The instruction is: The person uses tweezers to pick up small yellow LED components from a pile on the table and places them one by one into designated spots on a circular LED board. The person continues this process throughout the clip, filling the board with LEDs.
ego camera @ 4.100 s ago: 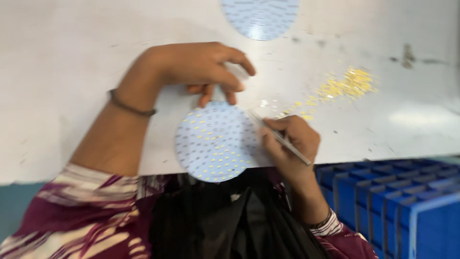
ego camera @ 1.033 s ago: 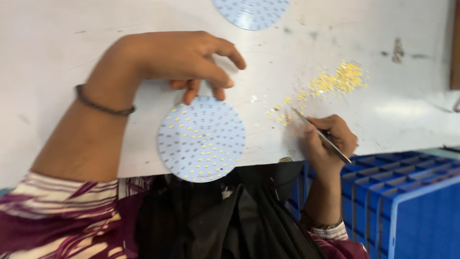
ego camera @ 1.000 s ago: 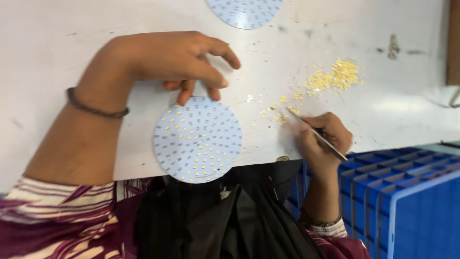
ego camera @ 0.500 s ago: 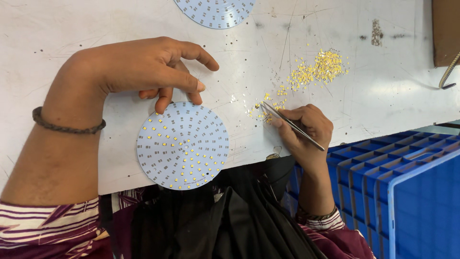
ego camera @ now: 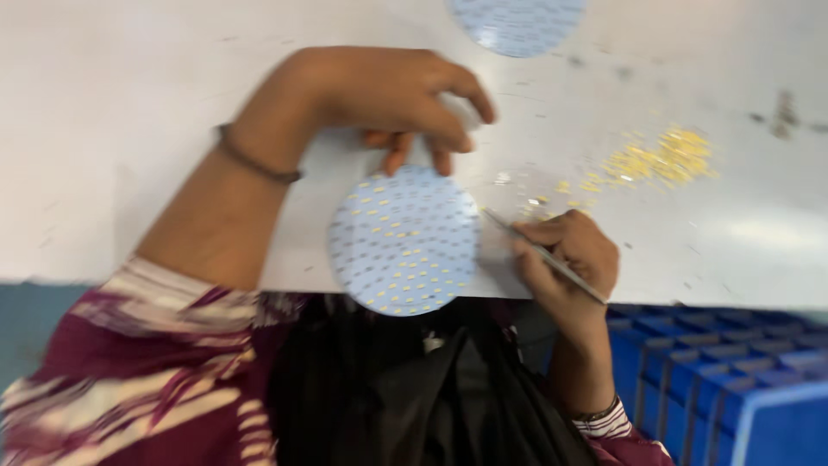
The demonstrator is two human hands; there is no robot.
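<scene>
A round white board [ego camera: 404, 240] dotted with small yellow chips lies at the near edge of the white table [ego camera: 129, 129]. My left hand [ego camera: 388, 95] arches over the board's far rim, fingertips touching it. My right hand [ego camera: 565, 255] sits just right of the board and grips thin metal tweezers [ego camera: 539, 252], whose tip points at the board's right edge. A loose heap of tiny yellow chips [ego camera: 655, 160] lies on the table beyond my right hand.
A second round dotted board [ego camera: 517, 22] lies at the table's far edge, partly cut off. Blue plastic crates [ego camera: 733, 371] stand below the table at the right. A dark bag [ego camera: 431, 397] rests on my lap.
My right hand has carried the tweezers from the scattered yellow chips back to the board's right edge. The view has shifted left, and my left hand stays on the board.
</scene>
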